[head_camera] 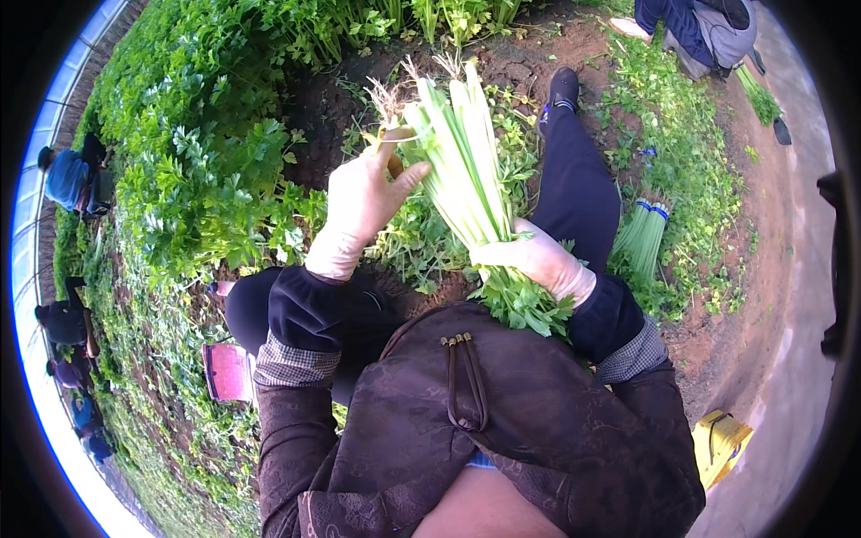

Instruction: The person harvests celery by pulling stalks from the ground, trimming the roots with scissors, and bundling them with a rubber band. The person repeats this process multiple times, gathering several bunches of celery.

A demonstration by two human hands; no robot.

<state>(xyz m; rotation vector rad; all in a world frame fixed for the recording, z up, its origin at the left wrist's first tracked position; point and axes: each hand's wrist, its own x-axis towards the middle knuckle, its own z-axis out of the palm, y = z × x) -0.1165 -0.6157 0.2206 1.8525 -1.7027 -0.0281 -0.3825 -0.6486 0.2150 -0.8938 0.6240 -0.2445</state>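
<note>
A bunch of celery (464,161) with pale stalks slants across the middle, its roots pointing up and its leaves down towards my jacket. My right hand (531,259), in a thin pale glove, is closed around the stalks just above the leaves. Beside the root end, my gloved left hand (373,188) has its thumb apart from the curled fingers. A thin pale stem lies at its fingertips, reaching towards the bunch; whether the fingers pinch it is hard to tell.
Standing celery (202,134) grows at the left and top. Banded celery bundles (642,232) lie right of my leg. A pink stool-like object (229,372) is at lower left, a yellow container (720,447) at lower right. A co-worker (713,33) is at upper right; several people are far left.
</note>
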